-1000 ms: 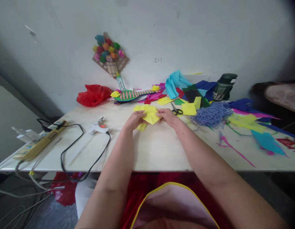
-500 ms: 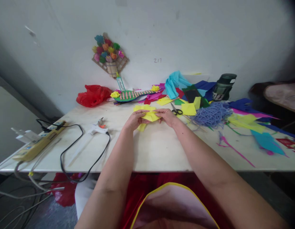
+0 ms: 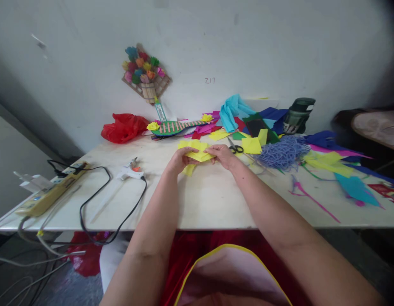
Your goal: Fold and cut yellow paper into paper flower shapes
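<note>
My left hand [image 3: 178,160] and my right hand [image 3: 223,155] both pinch a folded piece of yellow paper [image 3: 201,156] above the middle of the white table [image 3: 212,199]. More yellow paper [image 3: 192,145] lies flat just behind it, and a yellow scrap [image 3: 188,169] lies under my left hand. Black-handled scissors [image 3: 235,148] rest just right of my right hand.
A glue gun [image 3: 130,171] with a black cord lies left, near a power strip [image 3: 49,192] at the left edge. Coloured paper scraps [image 3: 337,163], blue string [image 3: 283,154], a dark green bottle [image 3: 297,115], a red bag [image 3: 123,126] and a paper-flower craft [image 3: 145,73] crowd the back and right.
The yellow paper has been folded flatter between my hands, which moved slightly closer together. Everything else on the table stays put.
</note>
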`<state>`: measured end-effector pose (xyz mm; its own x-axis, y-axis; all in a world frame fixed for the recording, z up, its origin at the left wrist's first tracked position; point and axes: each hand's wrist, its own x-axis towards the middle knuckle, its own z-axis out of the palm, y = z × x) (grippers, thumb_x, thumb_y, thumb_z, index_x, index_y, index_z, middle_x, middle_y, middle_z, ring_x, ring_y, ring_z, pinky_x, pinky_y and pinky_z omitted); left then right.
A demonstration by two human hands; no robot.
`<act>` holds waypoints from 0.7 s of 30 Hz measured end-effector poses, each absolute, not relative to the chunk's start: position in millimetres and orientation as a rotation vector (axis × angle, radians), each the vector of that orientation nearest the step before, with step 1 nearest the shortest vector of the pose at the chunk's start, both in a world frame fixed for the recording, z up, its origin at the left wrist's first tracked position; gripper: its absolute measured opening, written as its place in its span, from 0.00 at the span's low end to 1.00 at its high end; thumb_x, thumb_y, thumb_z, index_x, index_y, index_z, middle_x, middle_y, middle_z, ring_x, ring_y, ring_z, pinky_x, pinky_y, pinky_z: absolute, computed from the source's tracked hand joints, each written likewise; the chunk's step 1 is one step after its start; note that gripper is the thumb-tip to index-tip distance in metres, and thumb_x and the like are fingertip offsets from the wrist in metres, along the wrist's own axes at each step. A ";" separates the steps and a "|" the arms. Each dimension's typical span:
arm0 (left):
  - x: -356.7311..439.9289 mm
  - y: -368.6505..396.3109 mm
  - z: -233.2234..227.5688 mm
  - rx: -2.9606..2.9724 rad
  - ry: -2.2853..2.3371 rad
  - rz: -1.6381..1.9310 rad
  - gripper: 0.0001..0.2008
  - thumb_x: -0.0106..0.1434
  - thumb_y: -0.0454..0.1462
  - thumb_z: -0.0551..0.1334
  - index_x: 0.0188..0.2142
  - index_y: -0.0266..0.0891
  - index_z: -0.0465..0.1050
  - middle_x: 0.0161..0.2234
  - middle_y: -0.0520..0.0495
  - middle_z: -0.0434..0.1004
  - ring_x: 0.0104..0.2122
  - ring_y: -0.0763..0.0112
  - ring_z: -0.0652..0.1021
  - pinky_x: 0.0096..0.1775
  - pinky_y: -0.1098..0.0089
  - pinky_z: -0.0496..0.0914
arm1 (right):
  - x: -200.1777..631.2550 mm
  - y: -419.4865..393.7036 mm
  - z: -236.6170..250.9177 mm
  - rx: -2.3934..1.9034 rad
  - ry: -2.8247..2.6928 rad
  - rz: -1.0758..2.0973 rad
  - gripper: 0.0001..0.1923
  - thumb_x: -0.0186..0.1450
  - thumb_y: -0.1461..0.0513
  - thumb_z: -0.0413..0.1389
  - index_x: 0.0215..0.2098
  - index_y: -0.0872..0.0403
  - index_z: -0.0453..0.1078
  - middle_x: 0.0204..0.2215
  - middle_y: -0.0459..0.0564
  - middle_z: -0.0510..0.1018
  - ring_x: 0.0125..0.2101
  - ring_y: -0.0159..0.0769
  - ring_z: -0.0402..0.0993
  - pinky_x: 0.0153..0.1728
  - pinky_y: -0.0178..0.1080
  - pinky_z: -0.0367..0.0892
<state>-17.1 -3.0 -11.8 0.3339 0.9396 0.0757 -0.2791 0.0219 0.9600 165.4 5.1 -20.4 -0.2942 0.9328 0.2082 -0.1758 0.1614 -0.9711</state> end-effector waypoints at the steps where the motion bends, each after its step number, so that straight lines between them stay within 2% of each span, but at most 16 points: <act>1: -17.0 -2.8 -12.4 1.189 0.752 1.100 0.11 0.48 0.36 0.56 0.31 0.31 0.70 0.31 0.42 0.74 0.30 0.66 0.76 0.30 0.67 0.72 | 165.0 6.1 -21.2 -0.805 -1.407 1.342 0.14 0.44 0.58 0.62 0.25 0.61 0.71 0.20 0.47 0.72 0.13 0.23 0.60 0.12 0.30 0.59; 6: -17.6 0.6 -17.2 1.271 0.839 1.088 0.16 0.45 0.32 0.57 0.36 0.32 0.69 0.27 0.45 0.74 0.26 0.69 0.75 0.27 0.69 0.71 | 164.1 10.6 -25.2 -0.841 -1.421 1.257 0.14 0.43 0.61 0.62 0.28 0.59 0.72 0.20 0.45 0.72 0.15 0.23 0.61 0.13 0.29 0.60; 10: -18.1 4.0 -18.2 1.267 0.902 1.114 0.18 0.45 0.33 0.55 0.38 0.32 0.69 0.27 0.44 0.74 0.27 0.68 0.75 0.27 0.69 0.70 | 163.8 10.9 -25.4 -0.869 -1.449 1.207 0.14 0.44 0.61 0.62 0.29 0.59 0.72 0.19 0.45 0.72 0.14 0.23 0.60 0.13 0.29 0.60; 17: -16.7 3.6 -12.2 1.090 0.946 1.144 0.16 0.48 0.37 0.52 0.34 0.32 0.69 0.27 0.44 0.74 0.27 0.66 0.75 0.29 0.66 0.70 | 163.1 9.4 -23.2 -0.877 -1.441 1.162 0.14 0.44 0.61 0.62 0.30 0.58 0.73 0.19 0.44 0.72 0.13 0.21 0.59 0.12 0.29 0.59; 21: -16.6 2.2 -12.8 1.127 0.949 1.152 0.16 0.50 0.43 0.56 0.33 0.32 0.69 0.27 0.43 0.74 0.27 0.66 0.76 0.29 0.67 0.70 | 162.6 9.7 -23.7 -0.875 -1.435 1.154 0.15 0.45 0.60 0.62 0.31 0.58 0.73 0.18 0.44 0.72 0.12 0.21 0.59 0.12 0.29 0.59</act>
<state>-16.6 2.2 -12.8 0.1751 0.9845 -0.0039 -0.1924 0.0381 0.9806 162.6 9.7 -23.7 -0.1837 0.9434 0.2761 -0.0671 0.2682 -0.9610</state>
